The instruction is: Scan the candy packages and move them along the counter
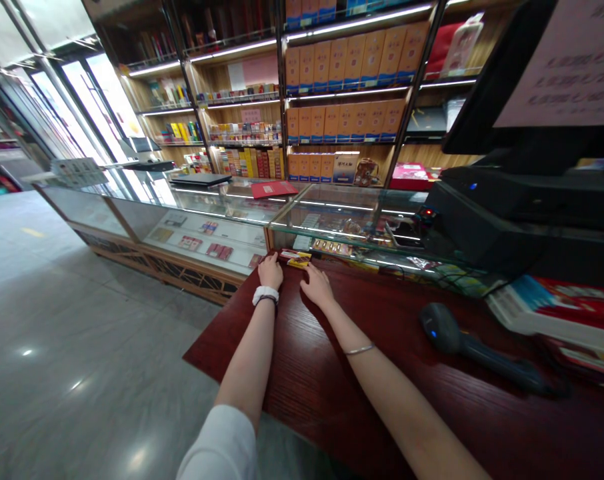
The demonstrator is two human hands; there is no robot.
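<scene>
Your left hand (pixel 271 272) and right hand (pixel 318 285) flanked the far yellow packet (pixel 299 261), seemingly positioning it! | finger grip: couldn't tell | steadiness was needed

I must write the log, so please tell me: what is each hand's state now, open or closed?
Left hand: at the edge of the wooden tabletop; open or closed cannot be told.
Right hand: open, fingertips at the yellow packet.

Orange boxes (pixel 335 63) line lit shelves (pixel 349 95) — a scanner (pixel 482 353) lies nearer.
</scene>
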